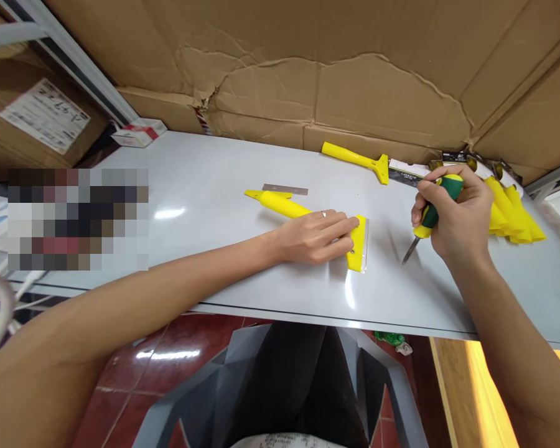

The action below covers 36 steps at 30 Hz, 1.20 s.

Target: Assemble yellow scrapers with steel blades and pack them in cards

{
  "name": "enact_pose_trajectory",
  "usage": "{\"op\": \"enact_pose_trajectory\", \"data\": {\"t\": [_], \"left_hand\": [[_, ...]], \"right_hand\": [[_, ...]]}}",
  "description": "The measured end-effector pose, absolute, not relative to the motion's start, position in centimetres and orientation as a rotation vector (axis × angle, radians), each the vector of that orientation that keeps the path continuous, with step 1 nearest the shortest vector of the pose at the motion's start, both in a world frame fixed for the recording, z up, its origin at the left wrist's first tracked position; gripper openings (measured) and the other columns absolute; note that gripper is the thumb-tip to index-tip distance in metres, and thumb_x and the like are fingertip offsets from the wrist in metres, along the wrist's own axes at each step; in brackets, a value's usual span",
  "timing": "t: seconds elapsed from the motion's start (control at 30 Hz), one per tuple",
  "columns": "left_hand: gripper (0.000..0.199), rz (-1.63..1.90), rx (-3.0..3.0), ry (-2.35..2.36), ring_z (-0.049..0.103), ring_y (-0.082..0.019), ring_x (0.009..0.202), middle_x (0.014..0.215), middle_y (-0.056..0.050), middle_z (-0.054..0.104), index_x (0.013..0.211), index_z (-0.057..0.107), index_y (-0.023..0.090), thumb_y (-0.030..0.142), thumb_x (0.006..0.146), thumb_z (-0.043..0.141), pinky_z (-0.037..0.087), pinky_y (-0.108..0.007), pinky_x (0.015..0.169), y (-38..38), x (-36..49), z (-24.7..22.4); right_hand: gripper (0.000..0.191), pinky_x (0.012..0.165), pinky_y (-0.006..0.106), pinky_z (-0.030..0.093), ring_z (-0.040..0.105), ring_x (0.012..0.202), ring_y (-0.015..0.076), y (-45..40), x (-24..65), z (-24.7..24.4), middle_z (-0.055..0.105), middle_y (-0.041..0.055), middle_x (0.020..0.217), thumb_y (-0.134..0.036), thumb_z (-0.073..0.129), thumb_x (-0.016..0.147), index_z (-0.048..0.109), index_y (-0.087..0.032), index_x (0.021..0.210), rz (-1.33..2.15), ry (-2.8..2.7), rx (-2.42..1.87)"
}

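My left hand (318, 238) is closed over a yellow scraper (284, 205) lying on the table. The scraper's wide head (358, 244), with a clear strip along its edge, points right. In my right hand (466, 218) is a green and yellow screwdriver (430, 218), its metal tip angled down to the left, just right of the scraper head. Behind the scraper's handle lies a flat metal blade (287, 188), close to a small yellow pointed piece (252, 195).
A second yellow scraper (354, 155) lies by the cardboard at the back. Several yellow scrapers in black packaging (513, 211) are piled at the right. A red and white box (140, 132) stands at the back left of the grey table (205, 168).
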<state>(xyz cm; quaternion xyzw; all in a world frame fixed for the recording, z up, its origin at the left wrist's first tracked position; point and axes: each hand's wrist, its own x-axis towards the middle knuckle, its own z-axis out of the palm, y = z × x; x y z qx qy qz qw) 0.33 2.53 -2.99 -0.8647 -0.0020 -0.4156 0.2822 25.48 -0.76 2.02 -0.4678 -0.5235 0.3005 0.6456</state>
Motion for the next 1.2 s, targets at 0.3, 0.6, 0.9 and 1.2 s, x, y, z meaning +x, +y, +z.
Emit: {"op": "enact_pose_trajectory", "data": {"t": [0.3, 0.6, 0.9, 1.2], "left_hand": [[0.024, -1.210, -2.331, -0.023, 0.067, -0.015, 0.082, 0.102, -0.013, 0.075, 0.076, 0.054, 0.017, 0.006, 0.096, 0.062, 0.059, -0.027, 0.070, 2.8, 0.3, -3.6], [0.020, -1.388, -2.347, -0.038, 0.071, -0.016, 0.081, 0.100, -0.012, 0.079, 0.082, 0.053, 0.019, 0.014, 0.100, 0.061, 0.059, -0.026, 0.066, 2.5, 0.6, -3.7], [0.020, -1.558, -2.407, -0.148, 0.075, -0.014, 0.079, 0.101, -0.007, 0.081, 0.097, 0.058, 0.019, 0.031, 0.096, 0.074, 0.059, -0.025, 0.064, 2.9, 0.7, -5.0], [0.016, -1.598, -2.449, -0.207, 0.078, -0.015, 0.083, 0.100, -0.004, 0.083, 0.105, 0.062, 0.020, 0.025, 0.096, 0.074, 0.062, -0.025, 0.068, 2.8, 0.7, -4.8]], "right_hand": [[0.014, 0.030, 0.021, 0.037, 0.053, 0.040, 0.0097, -1.3, 25.6, 1.6, 0.071, -0.0013, 0.072, -0.027, 0.080, 0.083, 0.071, -0.024, 0.093, 0.932, -1.521, -1.273], [0.048, 0.091, 0.043, 0.059, 0.071, 0.103, 0.0249, -2.2, 24.4, 1.1, 0.073, 0.0027, 0.112, -0.005, 0.064, 0.077, 0.070, -0.034, 0.116, 0.312, -2.265, -0.932], [0.038, 0.084, 0.035, 0.062, 0.077, 0.093, 0.0208, -2.5, 24.1, 0.3, 0.079, 0.0006, 0.106, -0.008, 0.068, 0.082, 0.071, -0.031, 0.113, 0.210, -2.235, -0.848], [0.029, 0.083, 0.032, 0.061, 0.076, 0.093, 0.0187, -3.1, 23.4, 0.6, 0.077, 0.0057, 0.104, -0.003, 0.068, 0.086, 0.071, -0.023, 0.106, 0.127, -2.233, -0.824]]}}
